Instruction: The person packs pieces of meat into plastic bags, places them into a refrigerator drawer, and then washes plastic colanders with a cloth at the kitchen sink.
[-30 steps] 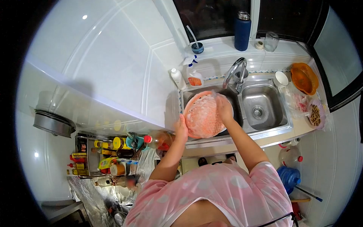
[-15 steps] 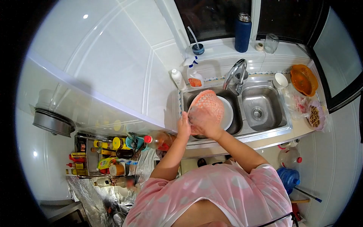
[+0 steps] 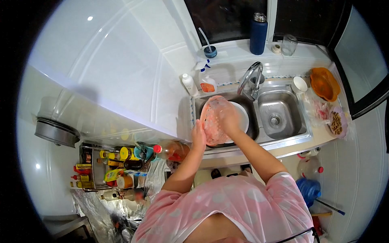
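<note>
Pink basket (image 3: pixel 212 125): held tilted over the left basin (image 3: pixel 253 130), overlapping one white dish (image 3: pixel 244 117) in the same basin. Gripped at its near-left rim by the left hand (image 3: pixel 198 136), with fingers together and pinching the edge. Covered in part by the right hand (image 3: pixel 229 122), blurred; cannot tell whether with fingers spread or pressed together.

To be seen on one spray bottle (image 3: pixel 208 84): an orange label, with print too small to read. On one white bottle (image 3: pixel 189 85) just beside it: faint marking, likewise unreadable. On one clear plastic bag (image 3: pixel 319 109), right of the sink: red print, not legible.

Counted at the sink: two basins, with the right basin (image 3: pixel 288 121) beside the left, and one faucet (image 3: pixel 244 81). On the desk (image 3: pixel 298 146), to the right: one white cup (image 3: pixel 299 84), one orange basket (image 3: pixel 324 84) and one lilac bowl (image 3: pixel 344 125) of brown pieces (image 3: pixel 336 122), too many and too small to count. On the windowsill (image 3: pixel 235 46): one blue flask (image 3: pixel 258 37), one glass jar (image 3: pixel 289 45). Near the left forearm: one red-capped bottle (image 3: pixel 175 150).
</note>
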A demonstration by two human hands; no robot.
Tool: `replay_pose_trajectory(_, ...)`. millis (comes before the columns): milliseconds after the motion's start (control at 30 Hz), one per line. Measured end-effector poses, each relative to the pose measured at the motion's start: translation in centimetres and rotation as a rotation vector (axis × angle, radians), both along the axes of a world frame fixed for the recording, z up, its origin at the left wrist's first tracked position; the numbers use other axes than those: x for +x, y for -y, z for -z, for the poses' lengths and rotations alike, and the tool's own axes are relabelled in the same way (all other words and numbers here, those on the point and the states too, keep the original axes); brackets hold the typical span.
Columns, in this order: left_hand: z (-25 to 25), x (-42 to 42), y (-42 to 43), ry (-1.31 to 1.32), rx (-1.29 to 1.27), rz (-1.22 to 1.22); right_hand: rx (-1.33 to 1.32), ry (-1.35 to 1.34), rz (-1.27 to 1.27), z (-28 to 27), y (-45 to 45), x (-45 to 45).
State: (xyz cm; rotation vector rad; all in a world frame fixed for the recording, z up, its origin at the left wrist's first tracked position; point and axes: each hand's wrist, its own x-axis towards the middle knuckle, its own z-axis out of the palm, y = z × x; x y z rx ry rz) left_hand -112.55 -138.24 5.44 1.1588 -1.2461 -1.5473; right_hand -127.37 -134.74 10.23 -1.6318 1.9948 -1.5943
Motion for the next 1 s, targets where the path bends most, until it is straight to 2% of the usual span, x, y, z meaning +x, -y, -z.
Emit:
replay_pose_trajectory(67,-0.8,-1.1,0.1,-0.101,0.001,-0.048,-0.019,-0.162,-0.058,-0.7,-0.6,1.6)
replay_pose_trajectory(133,-0.9,-1.8,1.1,-0.306,0.198,-0.113,-0.071,-0.349,-0.165,0.3,-0.8,2.4)
replay_pose_trajectory(167,-0.8,-1.9,1.5,-0.408,0.298,-0.145,-0.077,-0.346,-0.211,1.2,-0.9,2.8)
replay_pose_trajectory(267,0.3,-0.2,2.7,-0.635,0.491,0.002,-0.093,-0.381,-0.286,3.1,-2.1,3.5)
replay_pose_trajectory(367,1.3,0.3,3.0,-0.678,0.575,-0.056,-0.062,-0.494,-0.234,3.6,-3.9,2.9)
replay_pose_trajectory(467,1.6,-0.1,2.6,-0.677,0.352,0.057,0.065,-0.497,-0.111,5.0,-5.0,1.9)
replay_pose_trajectory(567,2.0,0.1,1.9,-0.671,0.376,-0.027,0.09,-0.342,0.083,6.5,-5.2,0.5)
replay_pose_trajectory(633,2.3,0.6,1.9,-0.717,0.367,0.054,0.03,-0.186,0.2,7.0,-4.7,-0.8)
replay_pose_trajectory(733,2.3,1.4,1.8,-0.697,0.364,0.111,-0.193,0.169,0.179,6.5,-3.3,-2.0)
replay_pose_trajectory(833,1.9,2.1,1.5,-0.624,0.353,0.116,-0.097,0.326,0.249,10.3,-1.6,-3.6)
replay_pose_trajectory(933,0.1,2.8,1.3,-0.556,0.325,0.065,0.072,0.994,-0.035,10.1,-1.8,-5.8)
replay_pose_trajectory(1000,-0.2,3.4,1.6,-0.473,0.261,0.04,0.091,1.13,-0.005,8.3,-1.4,-5.5)
